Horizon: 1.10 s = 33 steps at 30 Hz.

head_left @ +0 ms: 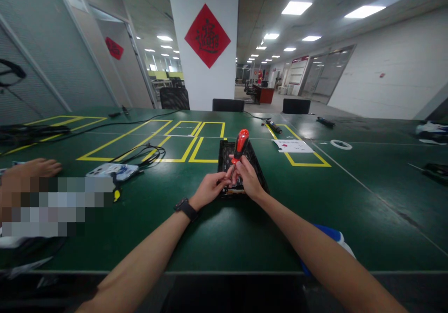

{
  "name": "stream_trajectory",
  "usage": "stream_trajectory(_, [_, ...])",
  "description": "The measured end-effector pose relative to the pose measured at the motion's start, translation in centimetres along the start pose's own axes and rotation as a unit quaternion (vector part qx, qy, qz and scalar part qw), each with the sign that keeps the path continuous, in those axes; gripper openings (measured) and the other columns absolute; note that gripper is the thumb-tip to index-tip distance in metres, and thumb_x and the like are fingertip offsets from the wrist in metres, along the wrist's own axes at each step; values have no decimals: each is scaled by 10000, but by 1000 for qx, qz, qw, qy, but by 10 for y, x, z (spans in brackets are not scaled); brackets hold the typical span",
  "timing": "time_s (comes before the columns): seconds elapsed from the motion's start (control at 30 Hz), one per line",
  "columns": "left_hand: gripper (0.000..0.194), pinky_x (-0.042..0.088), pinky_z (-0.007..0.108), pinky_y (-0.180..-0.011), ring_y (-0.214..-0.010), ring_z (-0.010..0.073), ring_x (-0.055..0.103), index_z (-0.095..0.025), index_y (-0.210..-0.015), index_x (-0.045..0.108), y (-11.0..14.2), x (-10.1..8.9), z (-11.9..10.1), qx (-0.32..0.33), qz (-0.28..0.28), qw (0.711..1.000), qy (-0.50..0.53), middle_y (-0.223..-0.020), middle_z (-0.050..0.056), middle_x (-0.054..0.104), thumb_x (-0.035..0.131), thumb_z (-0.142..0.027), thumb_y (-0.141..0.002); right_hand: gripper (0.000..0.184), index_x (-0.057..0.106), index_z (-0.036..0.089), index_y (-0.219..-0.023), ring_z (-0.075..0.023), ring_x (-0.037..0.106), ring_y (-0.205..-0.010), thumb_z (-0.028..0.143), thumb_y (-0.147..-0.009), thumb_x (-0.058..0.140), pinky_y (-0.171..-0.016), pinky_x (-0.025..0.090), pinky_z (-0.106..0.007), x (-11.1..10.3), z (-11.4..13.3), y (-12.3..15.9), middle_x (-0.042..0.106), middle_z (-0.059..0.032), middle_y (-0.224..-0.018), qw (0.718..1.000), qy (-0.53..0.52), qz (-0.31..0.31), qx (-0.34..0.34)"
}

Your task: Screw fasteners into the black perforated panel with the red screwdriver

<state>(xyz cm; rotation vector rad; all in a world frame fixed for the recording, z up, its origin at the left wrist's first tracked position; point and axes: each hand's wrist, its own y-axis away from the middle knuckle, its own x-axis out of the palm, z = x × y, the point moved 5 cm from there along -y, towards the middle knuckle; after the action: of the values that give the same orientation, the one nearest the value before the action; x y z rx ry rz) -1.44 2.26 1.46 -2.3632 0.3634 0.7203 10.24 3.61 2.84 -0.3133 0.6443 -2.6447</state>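
A red and black screwdriver (242,144) stands nearly upright, handle up, over a black plastic tray-like case (258,169) on the green table. My right hand (248,177) is closed around the screwdriver low down, near where handle meets shaft. Beside the shaft, my left hand (212,188), with a black watch on its wrist, has its fingertips pinched together over the case. Whatever those fingertips hold is too small or hidden to make out. The screwdriver's tip is hidden by the fingers.
Another person's hand (42,167) rests at the left, near a white-and-blue device (112,170) and black cables (150,152). To the right lie a paper sheet (293,146), a tape roll (340,144) and a dark-handled tool (436,170). A blue-and-white object (327,233) is by my right forearm.
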Motion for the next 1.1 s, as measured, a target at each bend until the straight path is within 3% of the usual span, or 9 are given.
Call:
stream_trajectory(0.23, [219,374,200,-578,-605,97,483,-129,-738,567,-1,-1,5,-21,-25,999,-33,-655,-12,569,585,-346,-756,376,428,177,-1158,-55,465,-452,416,-871,384,-458,396,-184,0,3,0,562,20,-663,1000,21,-10,-7])
stream_trajectory(0.6, [208,399,227,-682,-700,123,544,-135,-795,615,0,0,3,-1,4,1000,-16,-750,11,627,478,-286,-834,410,412,184,-1209,-54,473,-436,422,-881,350,-451,407,-195,-1,-3,-2,584,4,-708,1000,-3,9,16])
stream_trajectory(1.1, [215,352,208,-587,-608,100,437,-134,-736,538,-1,1,4,-16,-5,999,-45,-642,-21,502,516,-338,-800,380,416,188,-1153,-47,464,-425,420,-852,424,-445,396,-185,1,2,0,559,28,-672,1000,12,6,4])
